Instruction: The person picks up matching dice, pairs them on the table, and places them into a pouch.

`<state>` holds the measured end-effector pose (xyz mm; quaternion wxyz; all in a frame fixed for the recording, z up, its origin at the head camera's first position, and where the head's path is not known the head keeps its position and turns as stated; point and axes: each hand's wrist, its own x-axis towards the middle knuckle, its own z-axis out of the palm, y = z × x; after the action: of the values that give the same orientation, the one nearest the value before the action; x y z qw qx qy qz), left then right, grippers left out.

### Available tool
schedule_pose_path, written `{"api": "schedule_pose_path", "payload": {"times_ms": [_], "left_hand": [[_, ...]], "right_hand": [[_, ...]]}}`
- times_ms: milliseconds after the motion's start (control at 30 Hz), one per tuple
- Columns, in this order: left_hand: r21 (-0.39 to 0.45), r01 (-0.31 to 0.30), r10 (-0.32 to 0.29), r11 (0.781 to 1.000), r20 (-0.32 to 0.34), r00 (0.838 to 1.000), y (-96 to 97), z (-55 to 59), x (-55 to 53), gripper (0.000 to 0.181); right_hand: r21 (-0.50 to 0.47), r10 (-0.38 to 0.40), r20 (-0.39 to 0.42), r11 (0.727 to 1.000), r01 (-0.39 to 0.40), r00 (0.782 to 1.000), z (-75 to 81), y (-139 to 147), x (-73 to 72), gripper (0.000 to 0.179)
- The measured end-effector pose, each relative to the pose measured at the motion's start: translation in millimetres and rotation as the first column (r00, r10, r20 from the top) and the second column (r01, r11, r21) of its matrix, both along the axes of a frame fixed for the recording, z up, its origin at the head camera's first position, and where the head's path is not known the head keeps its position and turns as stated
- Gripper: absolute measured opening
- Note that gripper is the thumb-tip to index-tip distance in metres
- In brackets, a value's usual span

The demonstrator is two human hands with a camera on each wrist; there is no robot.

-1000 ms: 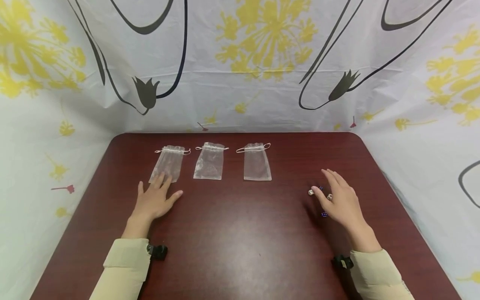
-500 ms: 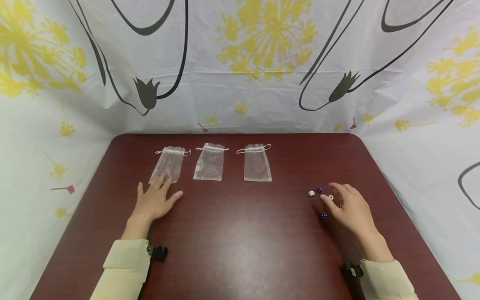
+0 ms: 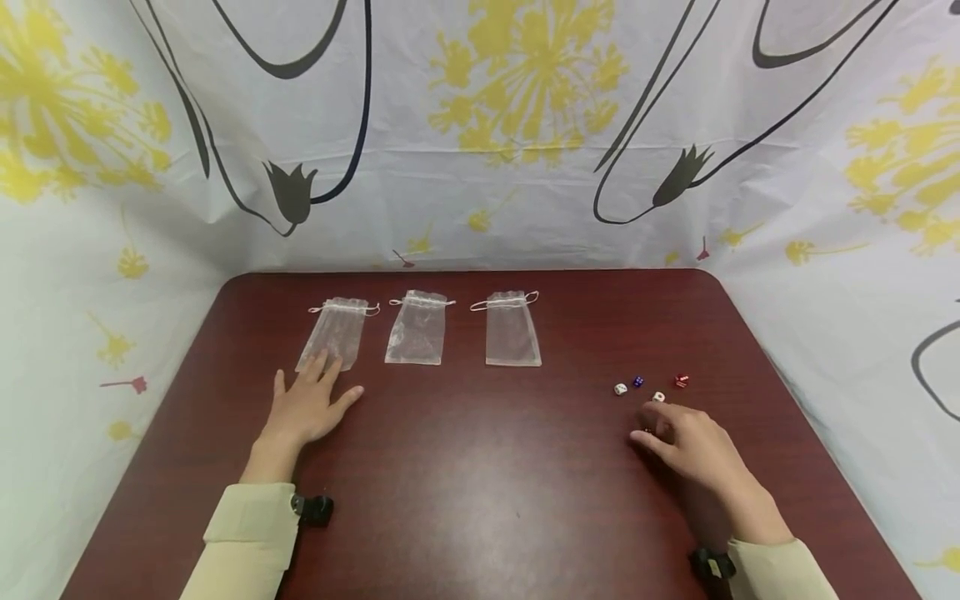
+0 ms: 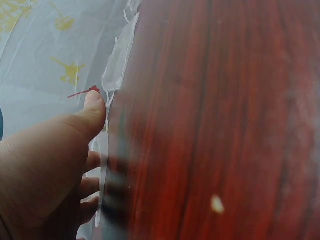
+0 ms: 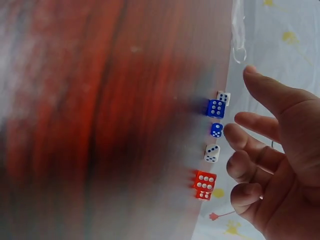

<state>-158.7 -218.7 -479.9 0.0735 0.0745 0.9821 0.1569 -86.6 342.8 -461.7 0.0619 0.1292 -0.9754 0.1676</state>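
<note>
My left hand (image 3: 300,412) lies with fingers spread, fingertips on the lower end of the left sheer drawstring pouch (image 3: 341,325). On the right, my right hand (image 3: 701,442) hovers low with bent fingers and a gap between thumb and forefinger, holding nothing. Past it sit a white die (image 3: 620,389), a blue die (image 3: 638,382), another white die (image 3: 658,397) and a red die (image 3: 681,381). The right wrist view shows a nearer blue die (image 5: 216,108) just beyond the fingertips and a pair of red dice, the front red die (image 5: 205,181) overlapping the other.
A middle pouch (image 3: 417,333) and a right pouch (image 3: 512,333) lie flat in line with the left one. All rest on a dark red wooden table (image 3: 480,475). A patterned white sheet (image 3: 480,167) hangs behind its far edge and along both sides.
My right hand has drawn back toward me, uncovering the dice behind it, then shifted slightly left over the nearest blue die. My left hand stays put on the pouch.
</note>
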Motion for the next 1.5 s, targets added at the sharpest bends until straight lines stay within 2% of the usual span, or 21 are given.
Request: {"api": "schedule_pose_path", "payload": {"times_ms": [100, 333, 467, 600, 867, 1033, 1500], "left_hand": [[0.005, -0.005, 0.005, 1.000, -0.002, 1.000, 0.6, -1.1, 0.2, 0.084], [0.015, -0.010, 0.010, 1.000, -0.008, 1.000, 1.0, -1.1, 1.0, 0.085], [0.023, -0.010, 0.010, 1.000, -0.007, 1.000, 1.2, -1.9, 1.6, 0.086], [0.030, -0.014, 0.014, 0.999, -0.008, 1.000, 1.4, -2.8, 2.1, 0.085], [0.030, -0.021, 0.022, 0.999, -0.010, 1.000, 1.4, -1.5, 2.7, 0.084], [0.033, -0.023, 0.023, 0.999, -0.009, 1.000, 1.8, -1.7, 3.0, 0.084], [0.050, -0.028, 0.028, 0.998, -0.002, 1.000, -0.2, -4.3, 3.1, 0.084]], "right_hand": [[0.008, 0.021, 0.015, 1.000, -0.021, 1.000, -1.5, -1, -1.2, 0.032], [0.024, 0.011, 0.071, 1.000, -0.012, 0.997, -3.2, -2, -2.0, 0.026], [0.030, -0.004, 0.083, 1.000, 0.002, 0.997, -3.7, -2, -0.8, 0.016], [0.043, -0.005, 0.081, 0.999, 0.002, 0.997, -3.6, -1, -0.7, 0.012], [0.050, 0.024, -0.021, 0.998, -0.023, 0.999, 1.8, -9, -4.8, 0.015], [0.053, 0.051, -0.056, 0.997, -0.048, 0.997, 6.9, -22, -10.9, 0.015], [-0.013, 0.150, -0.152, 0.988, -0.153, 0.977, 16.3, -70, -30.7, 0.016]]}}
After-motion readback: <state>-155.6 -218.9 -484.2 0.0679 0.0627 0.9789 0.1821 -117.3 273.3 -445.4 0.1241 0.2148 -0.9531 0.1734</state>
